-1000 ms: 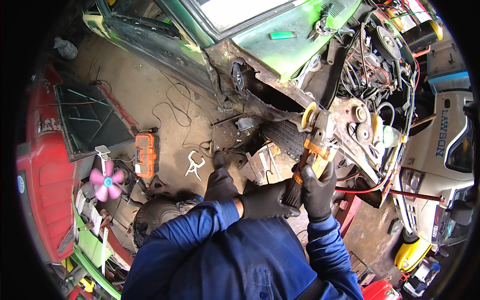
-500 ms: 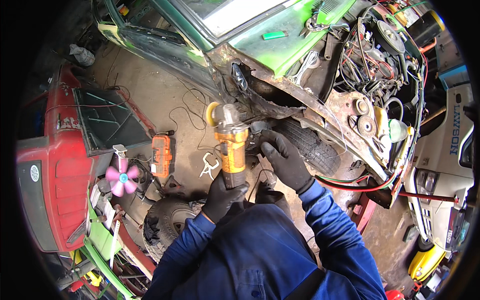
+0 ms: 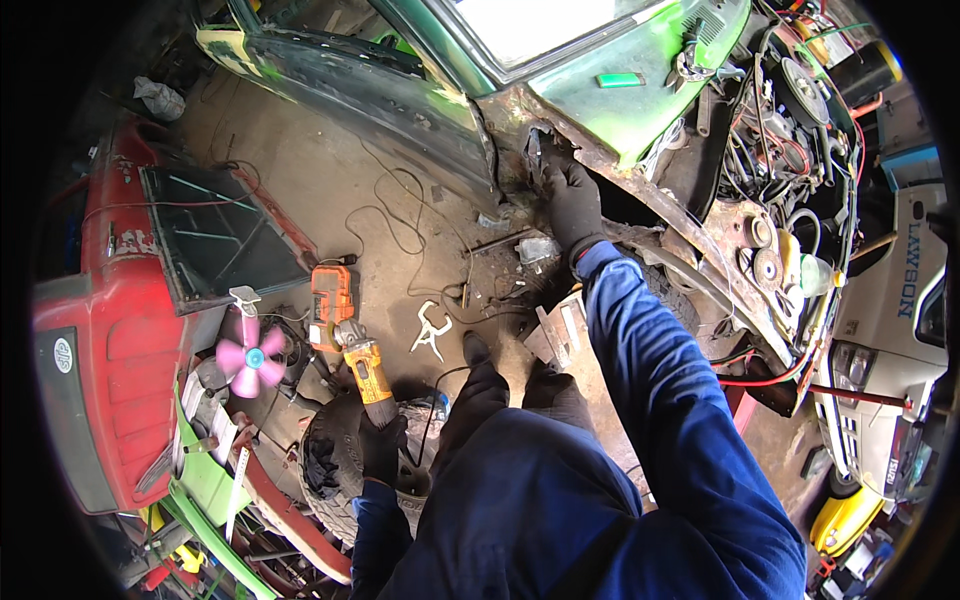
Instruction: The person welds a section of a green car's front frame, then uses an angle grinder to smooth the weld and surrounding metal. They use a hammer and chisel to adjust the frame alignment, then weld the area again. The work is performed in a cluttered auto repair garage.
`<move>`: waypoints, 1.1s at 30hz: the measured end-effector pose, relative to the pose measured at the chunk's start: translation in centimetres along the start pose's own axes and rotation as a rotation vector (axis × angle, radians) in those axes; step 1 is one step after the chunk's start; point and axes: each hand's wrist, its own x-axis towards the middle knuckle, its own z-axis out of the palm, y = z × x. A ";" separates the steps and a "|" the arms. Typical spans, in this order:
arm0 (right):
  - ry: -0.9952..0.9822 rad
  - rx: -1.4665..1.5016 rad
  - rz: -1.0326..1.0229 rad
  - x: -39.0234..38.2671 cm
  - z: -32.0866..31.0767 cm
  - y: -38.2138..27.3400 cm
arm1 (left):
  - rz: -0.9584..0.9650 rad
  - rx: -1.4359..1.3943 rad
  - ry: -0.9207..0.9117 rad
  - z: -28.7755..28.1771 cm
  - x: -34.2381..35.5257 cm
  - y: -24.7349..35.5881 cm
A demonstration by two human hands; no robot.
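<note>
In my gloved left hand (image 3: 382, 448) is a yellow-and-grey angle grinder (image 3: 368, 372), its fingers wrapped round the dark rear of the body. The grinder hangs low at my left, its head up near an orange toolbox (image 3: 332, 294). My gloved right hand (image 3: 576, 208) reaches to the rusty, torn body metal (image 3: 513, 112) of the green car, behind the front wheel opening. Its fingers are bent against the ragged edge; what lies between them is hidden.
A car tyre (image 3: 335, 450) lies beside my left leg. A white clamp (image 3: 430, 330), a cable (image 3: 405, 225) and scraps are on the floor. The red vehicle body (image 3: 120, 370) and a pink fan (image 3: 250, 357) stand left. The open engine bay (image 3: 790, 150) is at right.
My left hand has lowered the grinder away to the left, from in front of me. My right hand has moved up and forward to the torn metal. The view has shifted slightly.
</note>
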 end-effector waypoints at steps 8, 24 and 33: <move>-0.074 -0.042 0.036 2.8 0.8 2.1 | -0.099 -0.058 0.025 -2.9 3.3 -3.9; -0.069 0.315 0.036 0.1 0.5 -0.6 | -0.109 0.157 -0.167 -3.1 10.2 -0.8; -0.080 -0.378 -0.132 0.8 -1.4 0.2 | -0.006 0.259 -0.245 -1.6 10.9 1.6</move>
